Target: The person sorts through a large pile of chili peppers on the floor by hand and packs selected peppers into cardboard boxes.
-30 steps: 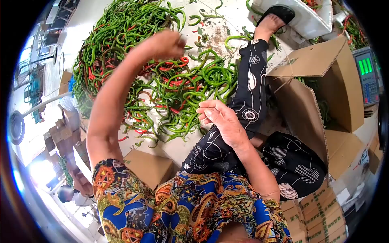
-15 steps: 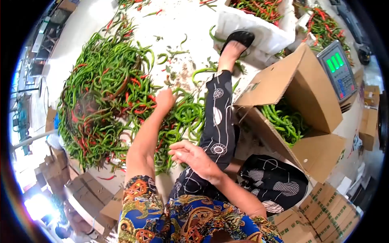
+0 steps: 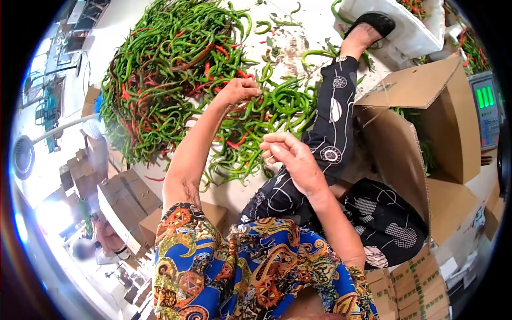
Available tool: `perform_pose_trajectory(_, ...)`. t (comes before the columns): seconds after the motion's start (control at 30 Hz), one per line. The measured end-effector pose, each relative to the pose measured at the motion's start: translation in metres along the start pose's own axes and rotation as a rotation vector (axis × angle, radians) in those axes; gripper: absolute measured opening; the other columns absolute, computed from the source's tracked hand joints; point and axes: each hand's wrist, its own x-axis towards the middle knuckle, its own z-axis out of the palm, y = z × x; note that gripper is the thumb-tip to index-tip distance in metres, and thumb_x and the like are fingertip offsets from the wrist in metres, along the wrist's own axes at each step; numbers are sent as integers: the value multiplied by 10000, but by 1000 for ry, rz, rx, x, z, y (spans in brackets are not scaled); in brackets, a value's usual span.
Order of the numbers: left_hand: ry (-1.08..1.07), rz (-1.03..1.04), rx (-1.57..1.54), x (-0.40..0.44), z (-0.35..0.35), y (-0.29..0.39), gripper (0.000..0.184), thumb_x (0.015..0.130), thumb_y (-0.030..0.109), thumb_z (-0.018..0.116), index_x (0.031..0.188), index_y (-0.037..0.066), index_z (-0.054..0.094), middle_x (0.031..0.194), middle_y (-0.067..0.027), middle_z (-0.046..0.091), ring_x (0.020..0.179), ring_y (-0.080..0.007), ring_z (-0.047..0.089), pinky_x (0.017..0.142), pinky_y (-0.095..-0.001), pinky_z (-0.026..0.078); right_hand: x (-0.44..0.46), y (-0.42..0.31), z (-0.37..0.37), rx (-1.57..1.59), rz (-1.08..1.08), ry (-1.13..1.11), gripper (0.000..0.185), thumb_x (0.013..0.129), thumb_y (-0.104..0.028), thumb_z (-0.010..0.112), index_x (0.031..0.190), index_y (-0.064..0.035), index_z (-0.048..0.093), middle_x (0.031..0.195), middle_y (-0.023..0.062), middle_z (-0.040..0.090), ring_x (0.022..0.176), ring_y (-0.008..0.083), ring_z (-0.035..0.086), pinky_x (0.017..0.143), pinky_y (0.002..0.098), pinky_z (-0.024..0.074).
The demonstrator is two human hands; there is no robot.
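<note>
A large heap of green peppers [image 3: 160,74], with red ones mixed in, covers the floor in front of me. My left hand [image 3: 240,92] is over the heap's right part, its fingers bent together at the peppers; whether a pepper is between them is too small to tell. Beside it lies a looser bunch of curled green peppers [image 3: 288,100]. My right hand [image 3: 296,160] is raised near my thigh, palm partly up, with curled fingers; nothing shows clearly in it. An open cardboard box [image 3: 400,144] on the right holds green peppers [image 3: 426,152].
A white foam box [image 3: 410,32] with peppers stands at the upper right. A scale with a green display [image 3: 485,98] is beyond the cardboard box. A fan [image 3: 24,157] stands at the left. Another person [image 3: 104,240] is at the lower left. Folded cartons [image 3: 416,288] lie below right.
Over the last second my left hand has come down and right from above the heap to the peppers. My right hand keeps its pose near my thigh. The view has shifted back and forth.
</note>
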Motion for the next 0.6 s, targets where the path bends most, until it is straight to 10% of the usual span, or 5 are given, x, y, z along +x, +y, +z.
perform_pose_trajectory(0.1,129,95,30,-23,-7,-2,155,779,179,709,824,62,618,726,58,574,648,-52,492,580,-223,371,0,4,-2,19,-11,-9,303,961,-212,525,1175,2,540,1048,76,623,909,110,591,793,241,473)
perform_pose_trajectory(0.23,337,201,1024,-53,-2,-7,267,741,251,731,860,40,617,666,-153,611,639,-295,617,608,-382,474,-1,6,-2,10,-12,-12,323,954,-253,546,1186,-28,536,1050,46,624,885,78,578,723,191,453)
perform_pose_trajectory(0.43,78,376,839,-60,-2,-3,270,786,246,700,923,25,627,691,-110,621,600,-220,594,583,-342,470,-5,2,0,-118,24,3,331,954,-229,539,1195,-3,529,1054,69,631,885,87,583,743,218,472)
perform_pose_trajectory(0.6,-91,73,427,-28,-9,48,291,834,343,647,808,55,619,699,13,564,594,-89,491,531,-247,426,-23,3,9,-142,97,-104,287,944,-158,542,1166,24,551,1033,86,635,895,118,605,798,254,492)
